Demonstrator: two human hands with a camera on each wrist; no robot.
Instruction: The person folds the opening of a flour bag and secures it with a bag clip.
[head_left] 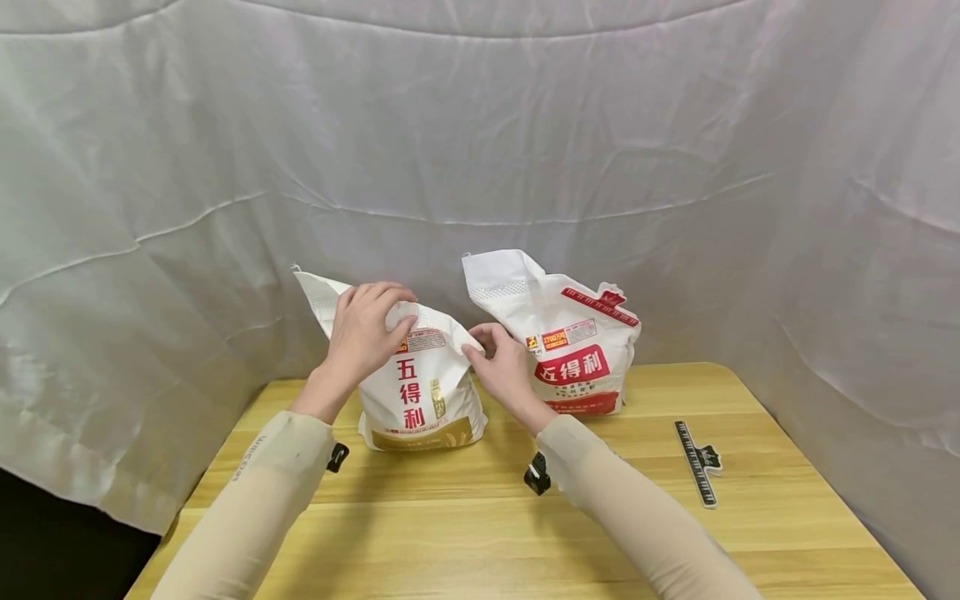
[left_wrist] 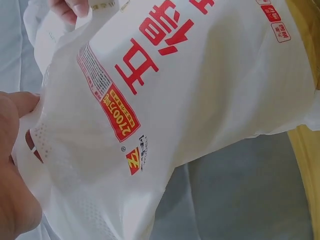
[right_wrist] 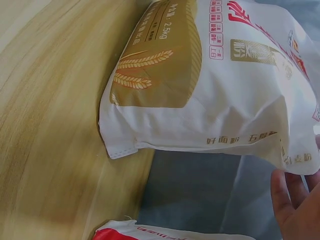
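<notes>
A white flour bag [head_left: 420, 392] with red characters and a gold band stands upright on the table, its top edge folded and creased. My left hand [head_left: 367, 329] grips that top edge from the left, thumb on the near side; the left wrist view shows the thumb pressing the dotted strip of the bag [left_wrist: 165, 100]. At the top right corner, my right hand [head_left: 504, 362] pinches the plastic. In the right wrist view the fingers of this hand [right_wrist: 300, 200] lie against the bag's corner, below the gold print on its side [right_wrist: 215, 125].
Just right stands a second flour bag [head_left: 573, 350] with red print, a red sealing clip [head_left: 600, 306] across its upper right. A black sealing clip [head_left: 697, 462] lies on the wooden table [head_left: 465, 533] at the right. Grey cloth [head_left: 480, 125] hangs behind and at both sides.
</notes>
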